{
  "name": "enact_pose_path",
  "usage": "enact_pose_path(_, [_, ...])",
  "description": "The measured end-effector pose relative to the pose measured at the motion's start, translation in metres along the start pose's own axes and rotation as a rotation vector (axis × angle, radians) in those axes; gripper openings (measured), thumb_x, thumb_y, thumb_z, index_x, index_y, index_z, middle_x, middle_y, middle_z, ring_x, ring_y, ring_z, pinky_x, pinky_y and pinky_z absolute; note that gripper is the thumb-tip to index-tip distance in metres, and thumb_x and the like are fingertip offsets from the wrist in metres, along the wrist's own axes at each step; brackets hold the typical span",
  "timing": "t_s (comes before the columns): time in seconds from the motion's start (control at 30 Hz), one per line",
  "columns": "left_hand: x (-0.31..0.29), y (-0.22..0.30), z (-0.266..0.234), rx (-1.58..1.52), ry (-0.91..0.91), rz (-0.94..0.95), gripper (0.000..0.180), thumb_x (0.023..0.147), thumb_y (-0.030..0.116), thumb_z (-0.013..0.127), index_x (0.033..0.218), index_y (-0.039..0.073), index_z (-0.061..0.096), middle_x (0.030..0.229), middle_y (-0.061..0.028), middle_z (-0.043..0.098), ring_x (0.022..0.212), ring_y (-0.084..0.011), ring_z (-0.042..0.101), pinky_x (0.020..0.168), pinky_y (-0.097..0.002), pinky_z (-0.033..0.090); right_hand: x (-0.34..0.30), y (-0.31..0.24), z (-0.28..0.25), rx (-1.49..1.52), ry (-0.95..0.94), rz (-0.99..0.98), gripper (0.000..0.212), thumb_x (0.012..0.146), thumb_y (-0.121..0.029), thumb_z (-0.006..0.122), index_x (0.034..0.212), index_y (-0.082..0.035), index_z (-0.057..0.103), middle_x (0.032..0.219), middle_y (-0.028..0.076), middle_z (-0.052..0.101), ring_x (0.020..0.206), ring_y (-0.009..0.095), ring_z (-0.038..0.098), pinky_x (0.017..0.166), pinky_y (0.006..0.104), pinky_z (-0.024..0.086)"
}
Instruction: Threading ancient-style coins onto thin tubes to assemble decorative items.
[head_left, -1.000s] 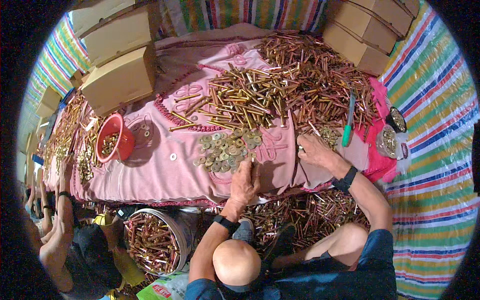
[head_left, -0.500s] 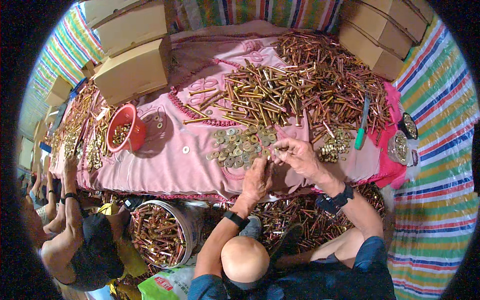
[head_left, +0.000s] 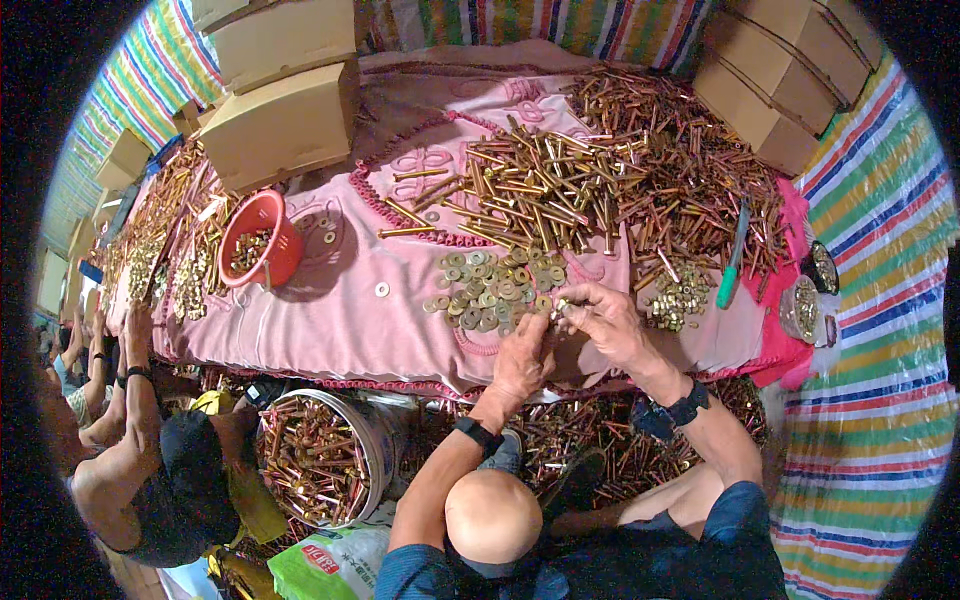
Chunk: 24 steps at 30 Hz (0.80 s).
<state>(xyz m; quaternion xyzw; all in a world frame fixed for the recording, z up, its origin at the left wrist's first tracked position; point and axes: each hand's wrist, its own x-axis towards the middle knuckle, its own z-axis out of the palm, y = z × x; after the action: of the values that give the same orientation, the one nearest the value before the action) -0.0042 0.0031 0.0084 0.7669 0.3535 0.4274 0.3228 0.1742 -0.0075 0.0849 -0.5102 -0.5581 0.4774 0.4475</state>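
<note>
My left hand (head_left: 524, 357) is closed in a pinch over the near edge of a heap of flat washers (head_left: 490, 283). Meeting it fingertip to fingertip, my right hand (head_left: 608, 328) is closed too. Something small and metallic seems to sit between the fingertips, too small and covered to name. Right of my right hand lies a pile of small brass-coloured nuts (head_left: 680, 300). Beyond the washers, long brass-coloured bolts (head_left: 545, 185) are heaped on the pink cloth (head_left: 400, 345). A single washer (head_left: 382, 290) lies apart on the left.
A red basket (head_left: 283, 245) with small parts stands left. Cardboard boxes (head_left: 280, 125) are stacked at both back corners. A green-handled knife (head_left: 729, 285) lies right. Below the table edge stands a bucket (head_left: 378, 455) of bolts. Another person's arm (head_left: 140, 390) works at far left.
My hands have drawn closer together, the right fingers coming down to the left fingertips. The whole view has shifted slightly. The heaps look unchanged.
</note>
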Motion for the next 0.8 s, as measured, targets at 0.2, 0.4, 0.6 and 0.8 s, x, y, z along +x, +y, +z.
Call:
enact_pose_path(0.2, [-0.002, -0.003, 0.000, 0.021, 0.006, 0.016, 0.049, 0.081, 0.003, 0.064, 0.127, 0.008, 0.049, 0.101, -0.0212, 0.058, 0.088, -0.0474, 0.061, 0.070, -0.0537, 0.050, 0.000, -0.032, 0.000, -0.449, -0.019, -0.218, 0.023, 0.091, -0.004, 0.064, 0.114, 0.000, 0.066, 0.094, 0.008, 0.069, 0.083, 0.018, 0.067, 0.075, 0.0300, 0.054])
enact_pose_path(0.4, [-0.001, -0.001, -0.002, 0.021, -0.030, 0.001, 0.063, 0.080, 0.003, 0.062, 0.140, 0.011, 0.045, 0.105, -0.0216, 0.057, 0.091, -0.0463, 0.062, 0.073, -0.0535, 0.052, 0.002, -0.033, -0.001, -0.581, -0.043, -0.436, 0.023, 0.086, 0.002, 0.065, 0.109, 0.000, 0.068, 0.098, 0.013, 0.067, 0.092, 0.026, 0.067, 0.081, 0.0330, 0.053])
enact_pose_path(0.6, [-0.002, -0.006, -0.003, 0.026, -0.032, 0.020, 0.063, 0.080, 0.005, 0.062, 0.140, 0.009, 0.044, 0.107, -0.0223, 0.057, 0.092, -0.0470, 0.062, 0.074, -0.0535, 0.052, -0.001, -0.035, 0.011, -0.532, 0.019, -0.444, 0.020, 0.086, 0.003, 0.066, 0.105, -0.001, 0.070, 0.101, 0.014, 0.069, 0.093, 0.029, 0.069, 0.082, 0.0345, 0.055])
enact_pose_path(0.8, [-0.003, -0.002, -0.004, 0.039, -0.052, -0.007, 0.061, 0.079, 0.004, 0.062, 0.137, 0.008, 0.045, 0.107, -0.0226, 0.057, 0.093, -0.0474, 0.061, 0.075, -0.0534, 0.052, -0.004, -0.033, 0.015, -0.534, 0.059, -0.503, 0.018, 0.084, 0.001, 0.070, 0.102, -0.002, 0.069, 0.100, 0.014, 0.070, 0.090, 0.031, 0.070, 0.078, 0.0354, 0.056])
